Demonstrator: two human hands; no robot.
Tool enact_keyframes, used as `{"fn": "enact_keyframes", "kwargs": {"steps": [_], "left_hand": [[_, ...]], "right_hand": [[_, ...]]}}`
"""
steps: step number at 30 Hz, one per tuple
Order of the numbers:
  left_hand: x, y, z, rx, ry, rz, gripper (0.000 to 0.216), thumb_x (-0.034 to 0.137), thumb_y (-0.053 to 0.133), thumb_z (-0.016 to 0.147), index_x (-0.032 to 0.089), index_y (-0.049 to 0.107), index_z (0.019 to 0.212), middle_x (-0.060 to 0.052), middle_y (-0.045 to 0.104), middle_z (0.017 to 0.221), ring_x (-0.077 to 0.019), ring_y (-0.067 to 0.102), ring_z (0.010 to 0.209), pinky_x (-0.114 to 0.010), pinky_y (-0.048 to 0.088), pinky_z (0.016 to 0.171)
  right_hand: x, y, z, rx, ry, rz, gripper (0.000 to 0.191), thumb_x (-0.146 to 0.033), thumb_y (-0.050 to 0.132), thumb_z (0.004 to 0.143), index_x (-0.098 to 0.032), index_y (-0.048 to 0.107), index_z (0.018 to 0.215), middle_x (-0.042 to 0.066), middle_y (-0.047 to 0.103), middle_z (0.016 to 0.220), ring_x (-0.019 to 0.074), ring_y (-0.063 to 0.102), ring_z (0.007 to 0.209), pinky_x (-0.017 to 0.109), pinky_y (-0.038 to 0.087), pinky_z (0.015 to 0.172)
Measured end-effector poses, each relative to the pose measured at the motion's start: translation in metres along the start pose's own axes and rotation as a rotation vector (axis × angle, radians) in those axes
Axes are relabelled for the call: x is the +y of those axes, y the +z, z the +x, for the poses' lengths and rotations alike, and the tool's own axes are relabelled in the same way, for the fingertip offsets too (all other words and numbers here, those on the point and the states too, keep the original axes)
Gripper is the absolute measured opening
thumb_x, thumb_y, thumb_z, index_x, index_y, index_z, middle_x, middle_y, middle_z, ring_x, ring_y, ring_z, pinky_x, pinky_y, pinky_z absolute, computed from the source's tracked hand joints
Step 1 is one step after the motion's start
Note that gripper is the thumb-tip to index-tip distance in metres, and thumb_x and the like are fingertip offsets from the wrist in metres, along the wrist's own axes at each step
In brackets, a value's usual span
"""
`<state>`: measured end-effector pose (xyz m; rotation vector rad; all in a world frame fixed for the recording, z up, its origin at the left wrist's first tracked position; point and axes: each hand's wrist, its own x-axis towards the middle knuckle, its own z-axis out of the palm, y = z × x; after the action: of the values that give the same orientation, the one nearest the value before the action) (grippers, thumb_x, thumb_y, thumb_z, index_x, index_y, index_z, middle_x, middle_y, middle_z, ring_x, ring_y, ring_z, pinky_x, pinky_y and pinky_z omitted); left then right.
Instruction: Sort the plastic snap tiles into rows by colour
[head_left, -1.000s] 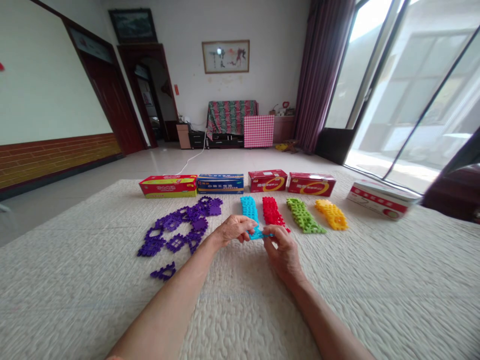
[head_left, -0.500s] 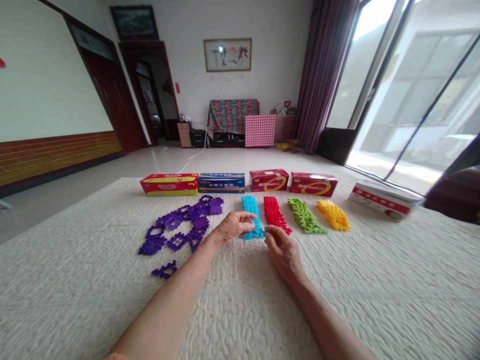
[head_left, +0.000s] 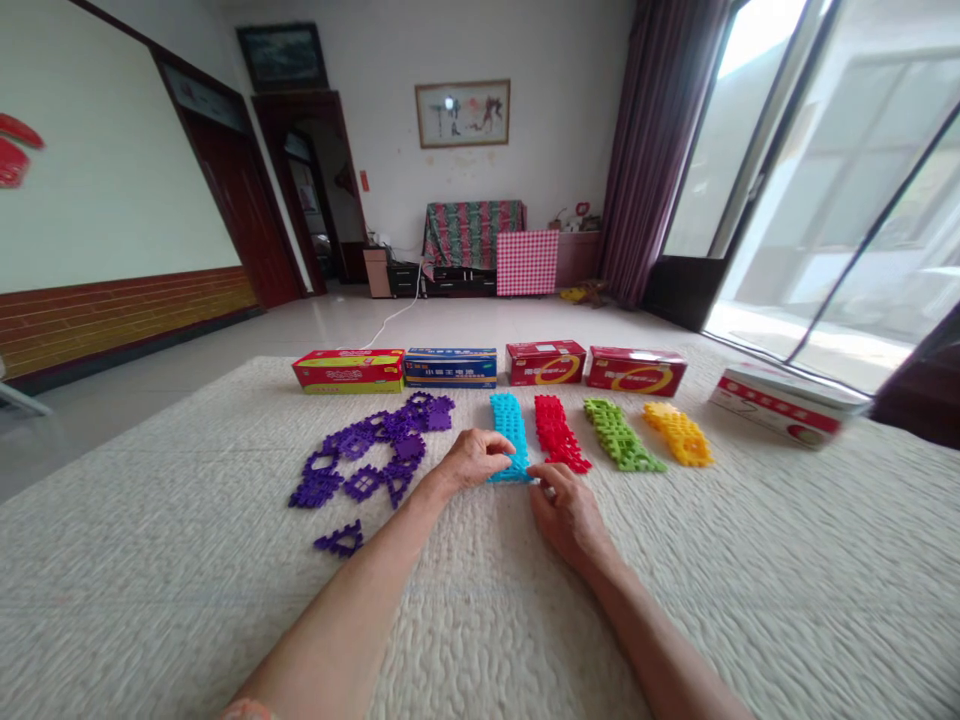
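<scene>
A row of light-blue interlocking plastic tiles (head_left: 508,425) lies on the quilted cover, overlapping one another. My left hand (head_left: 478,460) rests at its near left side, fingers curled and closed on the blue tiles. At the near right corner, the fingertips of my right hand (head_left: 568,508) pinch the edge of a blue tile; the rest of that grip is hidden. Just to the right lies a row of red tiles (head_left: 559,432), then green tiles (head_left: 621,437) and yellow tiles (head_left: 679,435). Purple tiles (head_left: 364,483) are spread in a loose heap to the left.
A single purple triangular tile (head_left: 341,540) lies nearer, beside my left forearm. Along the back stand a red-and-yellow box (head_left: 349,372), a blue box (head_left: 451,368), two red boxes (head_left: 546,364) and a white-and-red box (head_left: 784,405). All rest on the cream quilted cover (head_left: 480,620).
The near-end blue tile between my hands now sits lower and flatter against the row. My hands have moved only slightly. The whole view has shifted a little, carrying everything rightward.
</scene>
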<state>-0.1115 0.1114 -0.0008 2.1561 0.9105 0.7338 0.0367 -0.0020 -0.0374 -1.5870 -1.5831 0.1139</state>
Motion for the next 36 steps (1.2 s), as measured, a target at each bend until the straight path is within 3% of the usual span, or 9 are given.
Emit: {"fn": "enact_keyframes", "kwargs": {"steps": [11,16,25,28,31,36], "left_hand": [[0.000,0.000,0.001,0.133,0.029,0.121,0.027,0.022,0.060,0.068,0.018,0.075,0.090,-0.001,0.070,0.079,-0.0128,0.061,0.068,-0.021,0.048,0.068],[-0.008,0.000,0.005,0.210,-0.020,0.043,0.026,0.020,0.057,0.071,0.017,0.075,0.090,-0.003,0.074,0.086,-0.0148,0.065,0.077,-0.023,0.050,0.074],[-0.009,-0.012,0.008,0.346,-0.103,-0.084,0.026,0.019,0.054,0.075,0.016,0.075,0.090,-0.003,0.074,0.080,-0.0153,0.065,0.071,-0.024,0.050,0.069],[-0.009,-0.023,0.008,0.416,-0.161,-0.117,0.027,0.019,0.054,0.075,0.015,0.074,0.092,-0.004,0.074,0.077,-0.0145,0.064,0.068,-0.024,0.049,0.067],[-0.015,-0.042,0.001,0.450,-0.215,-0.126,0.027,0.018,0.055,0.074,0.015,0.074,0.093,-0.004,0.073,0.079,-0.0143,0.065,0.070,-0.025,0.049,0.069],[-0.044,-0.103,-0.034,0.604,-0.275,-0.013,0.029,0.019,0.053,0.076,0.017,0.072,0.097,-0.004,0.074,0.090,-0.0154,0.066,0.082,-0.025,0.049,0.079]], "right_hand": [[0.002,0.000,0.001,0.003,-0.010,-0.008,0.028,-0.027,0.044,0.080,-0.018,0.066,0.093,0.007,0.067,0.091,0.0180,0.063,0.075,0.031,0.048,0.070],[0.001,-0.003,0.001,0.014,-0.020,-0.018,0.028,-0.031,0.044,0.079,-0.019,0.067,0.090,0.007,0.068,0.090,0.0176,0.063,0.069,0.030,0.049,0.066],[0.000,-0.006,0.003,0.027,-0.042,-0.023,0.025,-0.037,0.048,0.077,-0.022,0.066,0.085,0.006,0.070,0.082,0.0159,0.059,0.052,0.030,0.049,0.054],[-0.001,-0.006,0.001,0.033,-0.089,-0.035,0.024,-0.035,0.047,0.079,-0.022,0.066,0.087,0.005,0.069,0.084,0.0144,0.057,0.050,0.030,0.049,0.053],[-0.010,-0.002,-0.002,0.048,-0.156,-0.026,0.023,-0.032,0.045,0.081,-0.022,0.065,0.089,0.006,0.068,0.088,0.0164,0.061,0.060,0.030,0.051,0.057],[-0.070,0.023,-0.009,-0.148,-0.360,0.062,0.022,-0.022,0.044,0.084,-0.022,0.063,0.096,0.007,0.066,0.100,0.0193,0.064,0.088,0.033,0.052,0.077]]}}
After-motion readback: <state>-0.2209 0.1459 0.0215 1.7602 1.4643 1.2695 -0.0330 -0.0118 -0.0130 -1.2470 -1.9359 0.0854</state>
